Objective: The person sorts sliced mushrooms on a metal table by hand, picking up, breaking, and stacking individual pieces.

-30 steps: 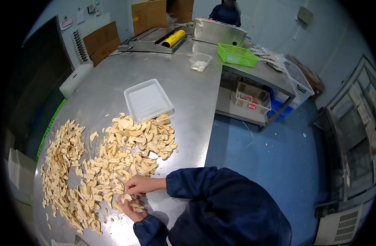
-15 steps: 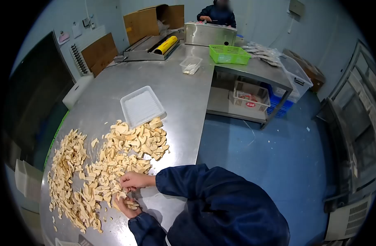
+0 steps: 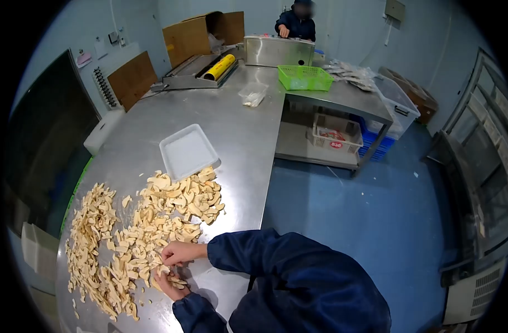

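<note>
Pale mushroom slices (image 3: 171, 194) lie in a wide, loose heap on the steel table. At the near edge of the heap my left hand (image 3: 169, 285) is closed round several slices (image 3: 177, 282), which stick out past its fingers. Just above it, my right hand (image 3: 182, 252) has its fingers bent together and pointing down at the slices. Whatever its fingertips pinch is hidden. The two hands are close together. Beyond the heap sits a white plastic tray (image 3: 187, 151), its near edge against the slices.
Farther along the steel table (image 3: 232, 127) are a clear tub (image 3: 253, 94), a wrapping machine with a yellow roll (image 3: 219, 66), a green basket (image 3: 305, 78) and a metal box (image 3: 279, 51). A co-worker (image 3: 295, 25) is behind the box. Crates fill the shelf at right.
The view has shifted slightly. My hands keep nearly the same place and pose at the heap. The co-worker's hand has moved onto the top of the metal box.
</note>
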{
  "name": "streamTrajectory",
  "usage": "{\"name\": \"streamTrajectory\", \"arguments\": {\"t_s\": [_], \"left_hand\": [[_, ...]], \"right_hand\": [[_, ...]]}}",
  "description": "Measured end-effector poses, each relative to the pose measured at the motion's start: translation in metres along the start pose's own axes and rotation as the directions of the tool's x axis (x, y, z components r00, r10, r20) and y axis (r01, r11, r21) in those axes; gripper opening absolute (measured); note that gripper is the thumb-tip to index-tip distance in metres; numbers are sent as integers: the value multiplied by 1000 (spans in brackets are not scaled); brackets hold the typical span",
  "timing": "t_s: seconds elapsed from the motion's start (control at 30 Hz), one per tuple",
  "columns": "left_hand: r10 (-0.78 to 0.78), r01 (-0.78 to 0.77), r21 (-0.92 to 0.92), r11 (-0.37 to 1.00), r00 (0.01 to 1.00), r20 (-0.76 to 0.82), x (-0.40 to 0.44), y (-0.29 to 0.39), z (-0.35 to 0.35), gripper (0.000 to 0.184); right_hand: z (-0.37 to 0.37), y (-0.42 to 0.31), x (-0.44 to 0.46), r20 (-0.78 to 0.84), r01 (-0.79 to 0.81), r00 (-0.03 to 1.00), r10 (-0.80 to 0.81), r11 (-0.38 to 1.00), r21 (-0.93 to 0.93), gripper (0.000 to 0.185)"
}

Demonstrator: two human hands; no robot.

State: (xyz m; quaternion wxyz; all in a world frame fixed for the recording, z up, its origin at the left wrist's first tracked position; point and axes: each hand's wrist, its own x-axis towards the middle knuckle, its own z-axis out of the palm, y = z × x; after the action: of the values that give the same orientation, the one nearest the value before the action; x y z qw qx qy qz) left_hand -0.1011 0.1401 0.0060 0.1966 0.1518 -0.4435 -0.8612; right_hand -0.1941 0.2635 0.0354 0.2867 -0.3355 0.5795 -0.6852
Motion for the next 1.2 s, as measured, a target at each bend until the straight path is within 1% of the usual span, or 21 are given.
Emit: {"name": "streamTrajectory", "arguments": {"t_s": [0.07,0.1,0.2,0.23,0.27,0.33,0.4,0.43,0.47,0.5,0.53,0.57,0.6,0.67,0.7,0.8,0.93,1.0,1.07,1.1,1.2], "left_hand": [[-8,7,27,1000,999,37,4,-2,-10,35],[-1,0,-14,1000,999,-38,4,-5,-11,37],[-7,7,1,1000,998,-63,-3,3,6,39],[3,-2,-7,1000,995,101,14,-10,-30,41],[-11,12,-8,1000,999,37,7,-6,-17,43],[-29,30,-74,997,999,19,2,-5,-11,39],[-10,14,-154,988,1000,28,1,-9,-11,36],[7,-2,-163,987,999,31,-7,0,0,35],[27,-21,-137,990,999,41,-7,1,-2,35],[31,-28,-71,997,999,38,-4,-4,-8,35],[17,-10,-142,990,999,48,-1,-6,-13,35],[36,-6,-217,976,990,136,4,-6,-16,34],[41,-27,-245,969,998,50,-1,-2,-9,32],[45,-18,-324,946,996,75,-5,5,-6,30],[55,-27,-330,943,996,75,-5,6,-3,30],[46,-42,-274,961,999,10,-8,10,1,29],[35,-33,-207,978,999,6,-9,1,-3,28],[10,-2,-196,981,999,41,-13,2,0,26],[-29,43,-343,938,999,45,-17,7,-1,23],[-53,66,-417,906,998,42,-20,8,-3,21],[-124,257,-664,702,963,241,-27,11,-19,18]], "right_hand": [[1,-5,-3,-35,-1,999,0,999,-37,15],[3,1,-3,-33,9,999,-10,999,-31,14],[4,-7,-2,-96,-6,995,4,1000,-21,14],[5,-8,-2,-114,-25,993,23,1000,-18,13],[8,-7,-1,-117,-51,992,50,999,-11,13],[9,14,10,-87,-20,996,24,999,43,10],[11,28,10,-51,-20,998,31,981,194,7],[16,14,6,-166,-71,979,118,961,267,8],[14,5,3,-230,-95,962,147,971,221,12],[9,21,5,-259,-67,934,245,833,549,18],[-1,31,7,-220,-63,940,262,766,640,18],[2,18,6,-235,-13,943,235,732,681,17],[8,0,1,-255,36,943,216,693,720,19],[10,-15,-6,-172,-52,965,197,789,612,28],[9,-13,-7,-119,-81,977,175,828,555,25],[19,-9,-11,-51,-173,982,183,971,165,19],[24,-8,-15,-70,-100,993,94,991,-87,12],[22,-11,-17,-58,-114,993,108,986,-121,12],[20,-22,-21,-15,-163,987,162,981,-104,12],[15,-22,-21,11,-184,982,189,967,-176,16],[-8,-33,-28,94,-306,931,352,895,-325,24]]}}
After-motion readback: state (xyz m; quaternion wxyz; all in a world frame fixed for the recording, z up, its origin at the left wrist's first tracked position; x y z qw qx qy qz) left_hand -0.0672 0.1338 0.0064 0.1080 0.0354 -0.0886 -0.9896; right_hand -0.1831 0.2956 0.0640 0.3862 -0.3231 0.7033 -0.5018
